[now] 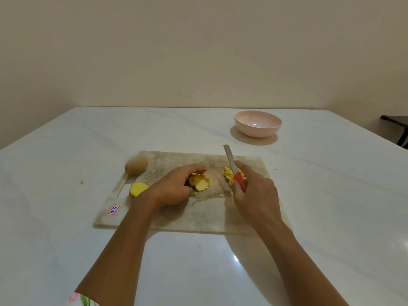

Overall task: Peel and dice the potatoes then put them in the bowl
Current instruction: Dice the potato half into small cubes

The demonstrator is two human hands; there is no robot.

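Note:
On the worn cutting board (pixel 198 217) my left hand (pixel 174 186) curls over a partly cut yellow potato piece (pixel 199 182) and holds it in place. My right hand (pixel 256 195) grips the red handle of a knife (pixel 234 168), whose blade points up and away, lifted off the board. A small heap of yellow dice (pixel 228 175) lies just left of the knife. Another peeled potato chunk (pixel 138 188) sits at the board's left, and an unpeeled brown potato (pixel 136 164) rests at its far left corner. The pink bowl (pixel 257 127) stands behind the board to the right, with nothing in it.
A thin pale stick-like tool (pixel 122 184) lies along the board's left edge beside the unpeeled potato. The white marble-look table (pixel 66 151) stretches wide on all sides. A dark piece of furniture (pixel 397 127) shows at the far right.

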